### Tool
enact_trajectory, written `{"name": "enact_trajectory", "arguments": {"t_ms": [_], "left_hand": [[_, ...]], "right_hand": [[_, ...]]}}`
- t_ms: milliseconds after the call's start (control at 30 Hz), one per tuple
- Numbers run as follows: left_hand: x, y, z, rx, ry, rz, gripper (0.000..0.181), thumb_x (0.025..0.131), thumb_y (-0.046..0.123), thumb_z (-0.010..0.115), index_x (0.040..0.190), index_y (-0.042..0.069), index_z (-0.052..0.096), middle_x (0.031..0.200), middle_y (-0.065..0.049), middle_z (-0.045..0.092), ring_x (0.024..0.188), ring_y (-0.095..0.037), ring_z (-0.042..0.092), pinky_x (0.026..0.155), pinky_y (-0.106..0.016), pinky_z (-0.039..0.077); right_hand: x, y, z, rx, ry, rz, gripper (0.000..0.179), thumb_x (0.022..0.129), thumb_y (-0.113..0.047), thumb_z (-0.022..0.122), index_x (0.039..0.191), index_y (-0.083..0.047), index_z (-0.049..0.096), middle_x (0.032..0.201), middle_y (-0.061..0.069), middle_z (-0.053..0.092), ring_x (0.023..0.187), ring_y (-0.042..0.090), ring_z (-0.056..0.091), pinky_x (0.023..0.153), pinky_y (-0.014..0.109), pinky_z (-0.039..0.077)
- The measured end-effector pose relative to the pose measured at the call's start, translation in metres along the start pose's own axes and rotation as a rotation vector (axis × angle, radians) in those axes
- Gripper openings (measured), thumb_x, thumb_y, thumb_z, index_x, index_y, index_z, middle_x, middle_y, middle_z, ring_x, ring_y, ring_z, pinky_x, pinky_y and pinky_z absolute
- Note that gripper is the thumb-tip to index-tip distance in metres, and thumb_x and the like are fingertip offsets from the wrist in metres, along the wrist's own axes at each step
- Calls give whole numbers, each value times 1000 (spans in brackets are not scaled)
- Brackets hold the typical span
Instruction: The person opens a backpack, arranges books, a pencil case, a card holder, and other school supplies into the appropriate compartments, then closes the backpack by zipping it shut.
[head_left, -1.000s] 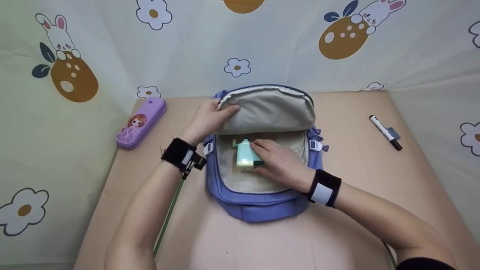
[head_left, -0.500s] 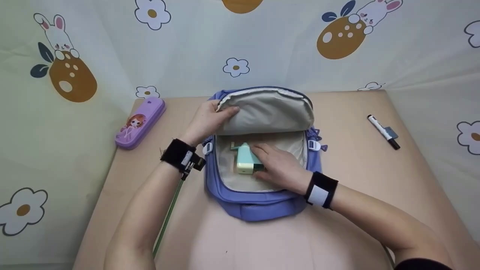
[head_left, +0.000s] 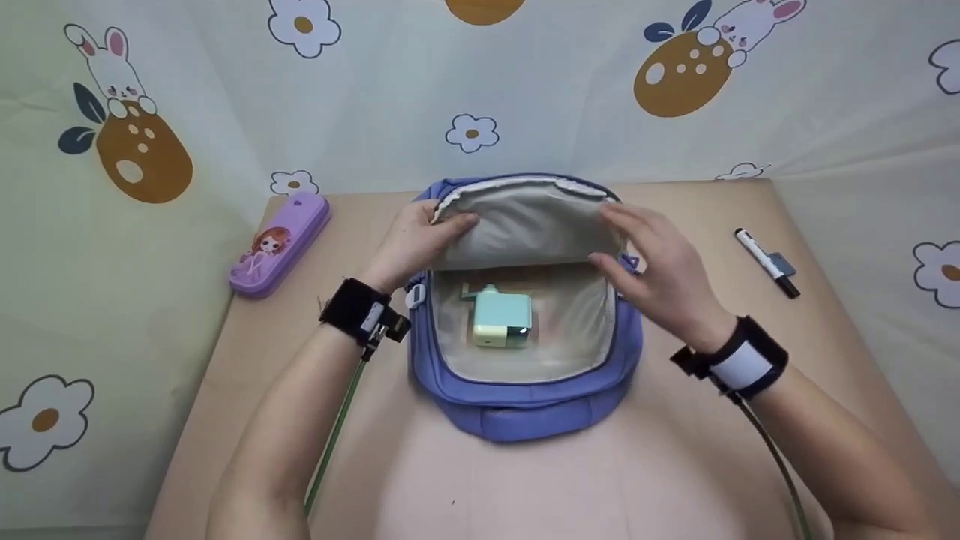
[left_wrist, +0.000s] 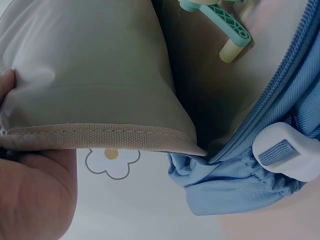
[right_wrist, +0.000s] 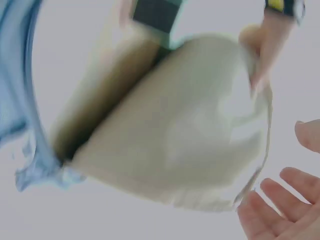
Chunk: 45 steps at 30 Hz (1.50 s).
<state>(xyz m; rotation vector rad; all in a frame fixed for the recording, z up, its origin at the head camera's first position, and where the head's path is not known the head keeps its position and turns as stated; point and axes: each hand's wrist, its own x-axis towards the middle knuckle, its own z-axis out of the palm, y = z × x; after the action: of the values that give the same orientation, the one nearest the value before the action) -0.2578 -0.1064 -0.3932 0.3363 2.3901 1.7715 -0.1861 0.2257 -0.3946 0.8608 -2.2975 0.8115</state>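
A blue backpack (head_left: 525,424) lies on the table with its main compartment unzipped. My left hand (head_left: 412,244) pinches the left edge of the raised flap (head_left: 536,229), thumb on the grey lining. Inside the bag rests a mint-green pencil sharpener (head_left: 501,309) with a side crank (left_wrist: 227,25), which the left wrist view shows close up. At the flap's right side is my right hand (head_left: 667,277), fingers spread and nothing held. In the blurred right wrist view its fingertips (right_wrist: 250,205) are close to the flap's edge; whether they touch it I cannot tell.
A purple pencil case (head_left: 281,244) with a cartoon girl lies at the table's back left. On the right lies a white marker (head_left: 766,262) with a black cap, beside a small grey-blue piece (head_left: 783,264). Patterned cloth (head_left: 375,112) surrounds the table (head_left: 540,495).
My right hand has let go of the pencil sharpener inside the backpack and moved up and right to the flap's right side. The left hand keeps its pinch on the flap.
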Motion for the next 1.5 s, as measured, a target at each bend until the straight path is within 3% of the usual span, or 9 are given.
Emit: {"name": "enact_trajectory", "arguments": {"t_ms": [300, 400, 600, 833, 933, 1033, 1133, 1300, 1500], "left_hand": [[-1, -3, 0, -13, -15, 1, 35, 93, 36, 76, 79, 10, 57, 63, 4, 49, 50, -8, 41, 44, -22, 34], [-1, -3, 0, -15, -25, 9, 35, 93, 36, 76, 78, 10, 58, 63, 4, 50, 51, -8, 42, 44, -22, 34], [-1, -3, -1, -21, -18, 35, 37, 92, 36, 77, 74, 12, 55, 62, 5, 48, 51, -8, 40, 45, -22, 32], [-9, -5, -5, 19, -49, 43, 40, 91, 38, 79, 75, 13, 53, 65, 4, 46, 56, -9, 40, 50, -22, 33], [-13, -5, -12, 67, -55, 56, 37, 91, 45, 77, 90, 10, 64, 78, 3, 54, 69, -11, 48, 62, -24, 41], [-18, -10, -29, 95, -45, 69, 52, 94, 50, 71, 124, 9, 67, 111, -2, 67, 100, -14, 61, 88, -29, 50], [-22, -22, -56, 215, 20, 72, 70, 96, 52, 67, 150, 9, 51, 146, -9, 56, 135, -24, 50, 112, -41, 41], [-26, -62, -114, 608, 165, -6, 78, 99, 40, 66, 156, -2, 34, 158, -25, 38, 147, -40, 33, 119, -54, 27], [-39, -114, -164, 816, 224, -225, 91, 97, 38, 67, 155, -13, 20, 155, -39, 27, 144, -53, 28, 116, -67, 22]], "right_hand": [[24, 49, 7, 364, -219, 453, 68, 96, -31, 74, 153, -10, 45, 149, 9, 52, 136, 24, 49, 113, 43, 39], [27, 53, 13, 368, -222, 498, 54, 95, -35, 75, 140, -10, 60, 129, 8, 65, 112, 20, 60, 95, 32, 50], [34, 54, 18, 334, -167, 548, 33, 93, -36, 77, 114, -10, 74, 98, 5, 69, 83, 17, 54, 67, 25, 41], [40, 56, 21, 319, -166, 603, 35, 90, -39, 80, 81, -8, 64, 65, -4, 42, 58, 11, 40, 49, 27, 28], [41, 58, 21, 317, -155, 621, 37, 89, -39, 81, 78, -10, 61, 59, -8, 34, 53, 9, 36, 46, 26, 25], [42, 60, 22, 331, -145, 636, 34, 89, -38, 81, 79, -11, 64, 58, -9, 35, 54, 8, 38, 47, 27, 26], [42, 61, 21, 338, -146, 642, 35, 88, -39, 81, 78, -11, 63, 58, -9, 34, 55, 9, 38, 47, 27, 27], [40, 60, 20, 341, -152, 636, 38, 88, -42, 81, 78, -12, 60, 60, -7, 35, 53, 9, 37, 46, 28, 26], [39, 58, 22, 355, -167, 636, 41, 88, -43, 81, 75, -11, 58, 59, -8, 37, 49, 7, 36, 43, 26, 27]]}}
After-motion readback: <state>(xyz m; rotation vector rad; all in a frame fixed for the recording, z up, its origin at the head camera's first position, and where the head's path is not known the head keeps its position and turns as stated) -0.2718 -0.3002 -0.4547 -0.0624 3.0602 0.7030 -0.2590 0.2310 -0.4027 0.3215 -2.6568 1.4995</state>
